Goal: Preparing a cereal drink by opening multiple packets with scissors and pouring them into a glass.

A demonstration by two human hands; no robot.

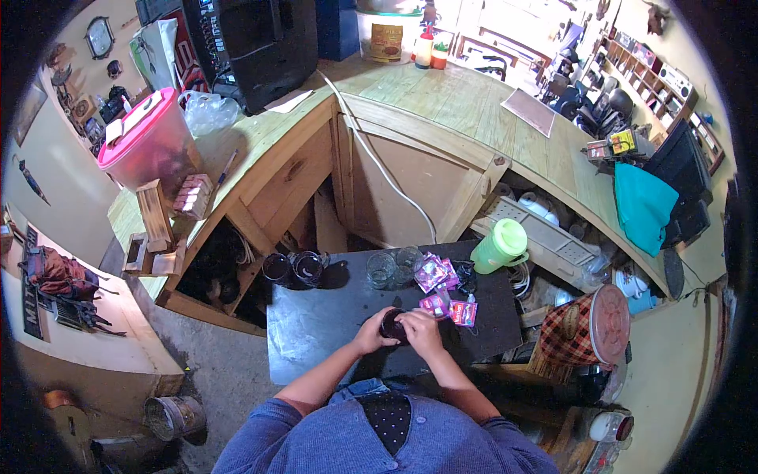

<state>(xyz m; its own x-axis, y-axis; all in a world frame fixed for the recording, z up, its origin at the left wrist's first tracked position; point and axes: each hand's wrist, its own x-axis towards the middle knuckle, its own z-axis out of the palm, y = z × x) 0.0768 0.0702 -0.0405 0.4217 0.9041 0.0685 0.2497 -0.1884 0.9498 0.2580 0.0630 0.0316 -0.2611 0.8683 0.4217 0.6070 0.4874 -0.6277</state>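
Observation:
My left hand (374, 333) is wrapped round a glass of dark liquid (392, 327) at the near middle of a dark tabletop (320, 332). Over the rim of that glass are the fingers of my right hand (419, 329); whether they pinch something is hidden. Two glass mugs of dark liquid (308, 268) stand at the table's far left. Two clear glass mugs (381, 270) stand farther right, beside a pile of purple drink sachets (432, 274). A pink and red sachet (462, 313) lies right of my right hand.
A light green lidded pitcher (499, 246) stands at the table's far right corner. Beyond runs a curved wooden counter (408, 89), with a white cable (385, 166) hanging down its front. A checkered container (562, 332) is at the right, a metal bucket (174, 416) on the floor at left.

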